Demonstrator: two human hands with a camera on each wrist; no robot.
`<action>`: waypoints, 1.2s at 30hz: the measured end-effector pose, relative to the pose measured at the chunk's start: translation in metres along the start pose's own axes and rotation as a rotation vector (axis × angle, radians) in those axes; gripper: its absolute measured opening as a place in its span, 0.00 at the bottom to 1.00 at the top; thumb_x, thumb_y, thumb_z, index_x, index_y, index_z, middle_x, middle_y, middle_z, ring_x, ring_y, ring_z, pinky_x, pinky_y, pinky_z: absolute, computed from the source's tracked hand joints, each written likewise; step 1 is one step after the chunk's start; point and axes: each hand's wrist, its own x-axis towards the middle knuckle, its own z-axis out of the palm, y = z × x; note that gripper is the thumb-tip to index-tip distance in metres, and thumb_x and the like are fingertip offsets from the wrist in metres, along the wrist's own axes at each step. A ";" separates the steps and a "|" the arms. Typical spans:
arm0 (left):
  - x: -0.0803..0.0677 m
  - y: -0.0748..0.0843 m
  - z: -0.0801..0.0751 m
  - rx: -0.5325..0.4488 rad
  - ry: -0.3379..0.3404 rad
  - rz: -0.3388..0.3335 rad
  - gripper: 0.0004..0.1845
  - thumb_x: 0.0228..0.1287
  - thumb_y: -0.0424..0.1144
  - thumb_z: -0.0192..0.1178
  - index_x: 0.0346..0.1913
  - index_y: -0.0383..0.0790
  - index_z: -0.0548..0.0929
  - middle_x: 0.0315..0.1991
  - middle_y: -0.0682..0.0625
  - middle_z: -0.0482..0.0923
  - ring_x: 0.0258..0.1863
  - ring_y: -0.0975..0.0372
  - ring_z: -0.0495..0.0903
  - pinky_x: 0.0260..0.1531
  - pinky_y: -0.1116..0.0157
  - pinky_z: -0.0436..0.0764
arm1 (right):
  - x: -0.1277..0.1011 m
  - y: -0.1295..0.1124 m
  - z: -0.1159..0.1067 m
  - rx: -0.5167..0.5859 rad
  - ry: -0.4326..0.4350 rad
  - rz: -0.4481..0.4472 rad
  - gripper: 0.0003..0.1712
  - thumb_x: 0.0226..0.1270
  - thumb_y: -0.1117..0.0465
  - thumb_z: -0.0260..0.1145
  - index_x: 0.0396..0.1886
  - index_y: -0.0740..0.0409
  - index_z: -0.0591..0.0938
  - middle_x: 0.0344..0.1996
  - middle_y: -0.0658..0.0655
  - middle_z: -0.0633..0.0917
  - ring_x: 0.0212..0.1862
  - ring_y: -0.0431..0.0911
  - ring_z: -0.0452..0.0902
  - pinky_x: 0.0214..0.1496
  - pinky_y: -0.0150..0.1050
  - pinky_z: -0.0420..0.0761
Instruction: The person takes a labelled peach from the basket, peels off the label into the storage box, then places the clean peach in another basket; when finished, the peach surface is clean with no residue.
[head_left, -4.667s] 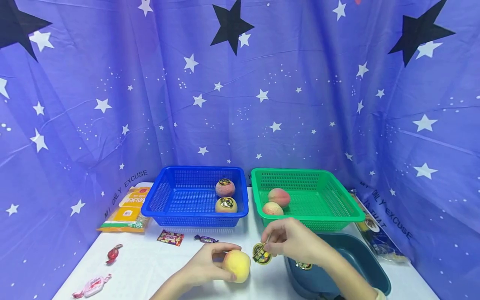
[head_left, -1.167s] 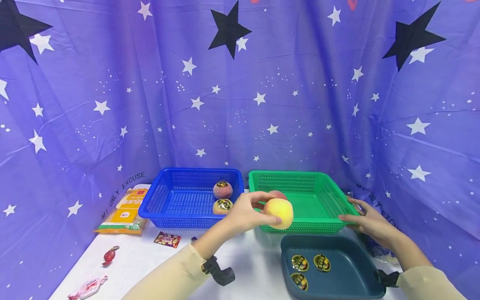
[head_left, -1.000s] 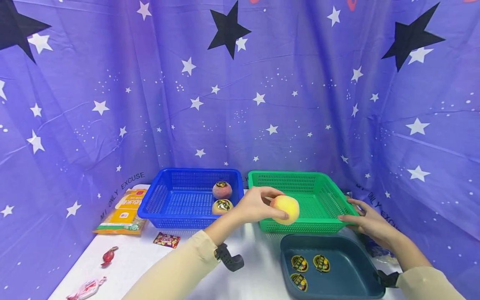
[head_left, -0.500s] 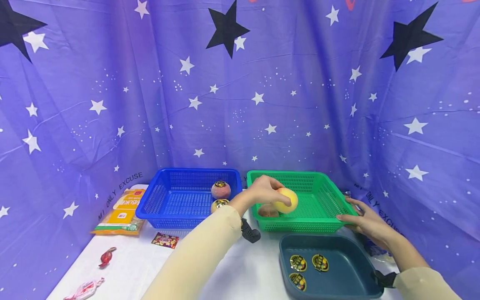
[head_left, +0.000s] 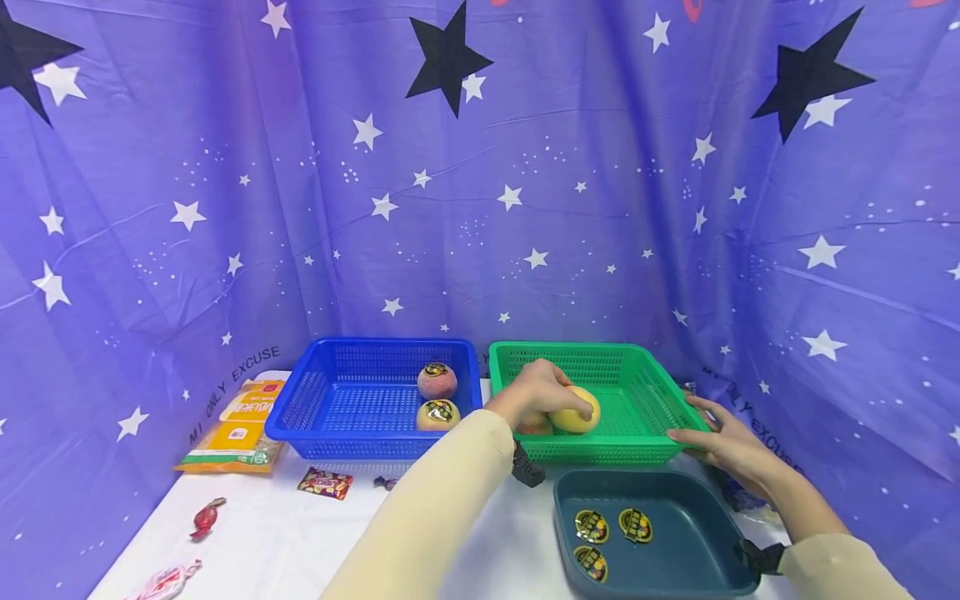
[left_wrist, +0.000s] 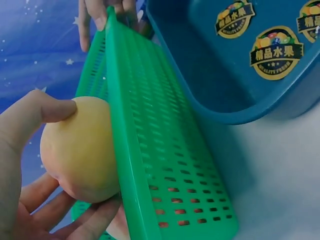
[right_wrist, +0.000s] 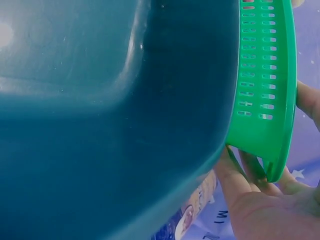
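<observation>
My left hand (head_left: 542,390) grips a yellow peach (head_left: 576,410), fingers under it and thumb on top in the left wrist view. That peach sits low inside the green basket (head_left: 600,452), close behind the front wall. Another peach (head_left: 534,423) lies in the basket, mostly hidden by my left hand. My right hand (head_left: 731,450) holds the basket's front right corner, thumb at the rim and fingers around the outside. In front stands a dark blue-green tub (head_left: 690,533) with three round black-and-gold fruit stickers (head_left: 636,525) lying in it.
At left, a blue basket (head_left: 360,446) contains two peaches (head_left: 437,380) bearing stickers. Wrapped candies (head_left: 326,482) and an orange food packet (head_left: 236,429) lie on the white table (head_left: 255,533). A starry purple curtain (head_left: 480,208) encloses the back and sides.
My left hand has carried the yellow peach from the table's front into the green basket. My right hand, earlier pinching a sticker, has let it go and taken hold of the basket's corner.
</observation>
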 end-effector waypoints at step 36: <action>-0.020 0.006 0.005 0.081 0.069 0.012 0.23 0.60 0.56 0.84 0.53 0.49 0.95 0.64 0.53 0.87 0.64 0.57 0.84 0.57 0.55 0.91 | -0.015 -0.023 0.011 -0.308 0.120 -0.038 0.56 0.85 0.42 0.66 0.89 0.71 0.49 0.85 0.85 0.50 0.80 0.88 0.49 0.71 0.86 0.69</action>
